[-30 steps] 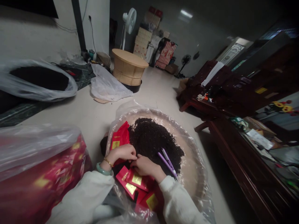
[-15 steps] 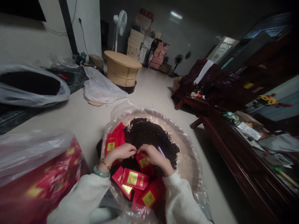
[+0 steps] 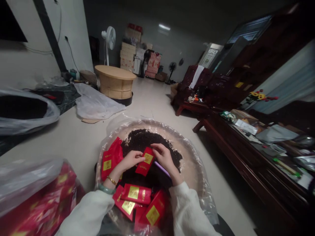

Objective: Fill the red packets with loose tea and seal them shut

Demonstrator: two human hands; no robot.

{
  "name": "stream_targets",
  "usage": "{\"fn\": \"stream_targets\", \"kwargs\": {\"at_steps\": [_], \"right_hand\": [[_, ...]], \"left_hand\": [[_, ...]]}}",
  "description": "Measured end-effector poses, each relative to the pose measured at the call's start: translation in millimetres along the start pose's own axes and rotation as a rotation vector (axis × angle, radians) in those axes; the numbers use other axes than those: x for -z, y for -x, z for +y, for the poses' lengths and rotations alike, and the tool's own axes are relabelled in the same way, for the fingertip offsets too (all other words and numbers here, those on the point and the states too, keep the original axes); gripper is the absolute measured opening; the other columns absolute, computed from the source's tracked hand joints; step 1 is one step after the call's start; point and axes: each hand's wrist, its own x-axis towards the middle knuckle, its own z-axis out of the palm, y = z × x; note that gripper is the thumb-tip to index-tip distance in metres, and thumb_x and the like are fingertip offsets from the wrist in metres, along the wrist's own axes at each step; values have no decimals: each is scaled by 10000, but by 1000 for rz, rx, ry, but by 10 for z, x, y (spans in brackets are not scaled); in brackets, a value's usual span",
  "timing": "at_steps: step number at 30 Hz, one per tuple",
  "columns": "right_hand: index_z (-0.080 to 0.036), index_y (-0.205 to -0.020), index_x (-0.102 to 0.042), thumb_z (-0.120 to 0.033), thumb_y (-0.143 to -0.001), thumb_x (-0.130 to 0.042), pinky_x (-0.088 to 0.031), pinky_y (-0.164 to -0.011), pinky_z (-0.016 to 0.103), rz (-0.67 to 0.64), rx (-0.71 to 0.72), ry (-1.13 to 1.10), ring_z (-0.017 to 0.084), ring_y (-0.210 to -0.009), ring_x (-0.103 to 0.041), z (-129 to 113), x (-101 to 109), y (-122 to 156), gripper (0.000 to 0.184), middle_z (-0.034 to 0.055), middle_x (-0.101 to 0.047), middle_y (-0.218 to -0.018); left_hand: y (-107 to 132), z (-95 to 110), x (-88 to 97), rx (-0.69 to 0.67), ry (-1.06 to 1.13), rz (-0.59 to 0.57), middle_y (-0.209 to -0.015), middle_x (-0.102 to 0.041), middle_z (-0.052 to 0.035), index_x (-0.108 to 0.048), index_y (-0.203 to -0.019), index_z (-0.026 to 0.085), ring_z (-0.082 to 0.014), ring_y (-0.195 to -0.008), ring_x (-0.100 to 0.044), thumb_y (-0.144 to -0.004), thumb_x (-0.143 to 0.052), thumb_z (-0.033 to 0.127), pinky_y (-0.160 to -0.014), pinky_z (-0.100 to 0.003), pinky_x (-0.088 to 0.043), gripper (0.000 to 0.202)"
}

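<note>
Between my two hands is a small red packet with a gold square, held over a heap of dark loose tea leaves. My left hand pinches its left edge with thumb and fingers. At its upper right corner, my right hand grips with bent fingers. A purple stick-like tool shows beside my right palm; whether the hand touches it I cannot tell. The leaves lie in a round, plastic-lined basket. Several more red packets lie at its near side, and others lean at its left rim.
A clear bag of red packets stands at lower left. Behind it is a plastic bag with dark contents. A round wooden drum-shaped stand is ahead. On the right runs a long dark wooden table with clutter.
The red packet has come up from the pile's edge and now lies tilted between both hands, its gold front showing. The camera view has shifted, and more of the purple tool shows.
</note>
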Motion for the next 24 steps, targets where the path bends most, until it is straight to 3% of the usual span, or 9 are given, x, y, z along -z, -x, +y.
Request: {"fn": "stream_targets", "kwargs": {"at_steps": [2,5,9,12,16,20,24], "right_hand": [[-194,-1031,-632,-222,-777,-519,-500,-774,311,114,-37,-56,189,-882,-600,95,-16,20,279,70,-615,-968],[-197,-1081,-607,-252,-747,-564,-506,-779,329,252,-107,-93,194,-890,-596,255,-50,98,341,78,-590,-1013],[-204,-1058,-626,-262,-694,-630,-507,-748,324,209,-208,-89,176,-799,-593,438,-133,254,369,60,-595,-967],[-200,-1038,-632,-211,-653,-639,-502,-690,298,193,-247,-141,148,-705,-574,522,-203,324,385,39,-603,-912],[-184,-1046,-609,-177,-618,-624,-474,-571,241,275,-284,-344,108,-597,-537,560,-247,323,428,-2,-579,-810],[-187,-1008,-598,-221,-627,-653,-479,-566,228,344,-310,-508,110,-603,-560,516,-232,316,386,-36,-571,-710],[-183,-973,-588,-277,-661,-663,-504,-584,251,369,-317,-486,149,-673,-616,449,-223,346,334,-12,-641,-727]], "left_hand": [[-73,1,-67,1,99,77,-670,-661,-1,-632,-832,124,-135,-601,-595,-674,-686,370,-473,-195,-421,298],[-159,-23,-153,48,332,309,-775,-701,-38,-596,-909,133,-165,-646,-656,-588,-775,221,-465,-211,-497,377],[-204,-72,-234,66,495,469,-813,-708,-40,-546,-951,149,-175,-658,-685,-577,-777,91,-506,-257,-568,443],[-188,-77,-274,69,635,486,-791,-716,-41,-561,-896,135,-168,-649,-692,-612,-749,61,-530,-266,-586,348],[-158,-50,-308,50,801,423,-773,-731,-55,-617,-870,102,-167,-648,-694,-635,-714,13,-536,-268,-597,269],[-167,-56,-359,44,889,421,-692,-727,-71,-655,-758,59,-164,-622,-685,-641,-701,-16,-575,-282,-611,147],[-186,-90,-460,34,902,443,-671,-725,-57,-658,-698,70,-158,-646,-687,-641,-705,-25,-631,-279,-615,121]]}}
